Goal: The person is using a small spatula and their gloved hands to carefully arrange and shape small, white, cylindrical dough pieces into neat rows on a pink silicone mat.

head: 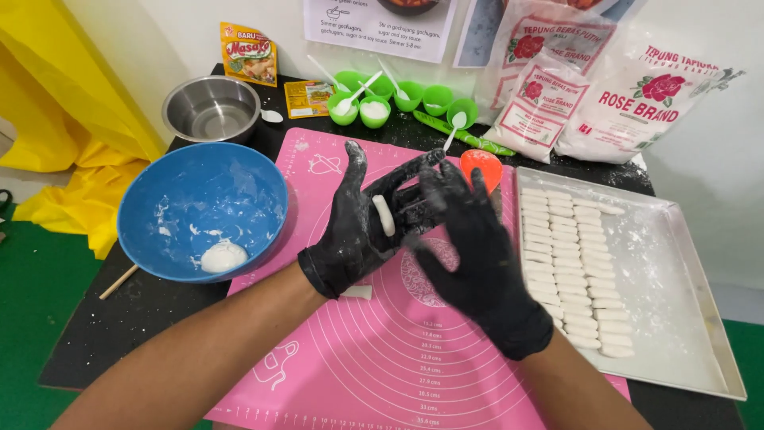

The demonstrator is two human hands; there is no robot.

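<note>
The right hand (469,247) covers part of the dough piece (384,215) and the left hand's (362,223) fingertips. Beside the tray (700,318), both forearms run off the bottom edge. Behind the tray, the flour bags (605,87) are cropped at the top.

Two bowls: blue (201,211), steel (212,109). Three flour bags (637,99). Six green cups (374,111). One tray (700,318).

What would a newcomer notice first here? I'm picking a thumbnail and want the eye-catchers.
First, the two black-gloved hands at centre over the pink mat: the left hand lies palm up with a small white dough piece on it, and the right hand is beside it. Next, the tray on the right, lined with rows of dough sticks. At left, a blue bowl holds a dough lump.
</note>
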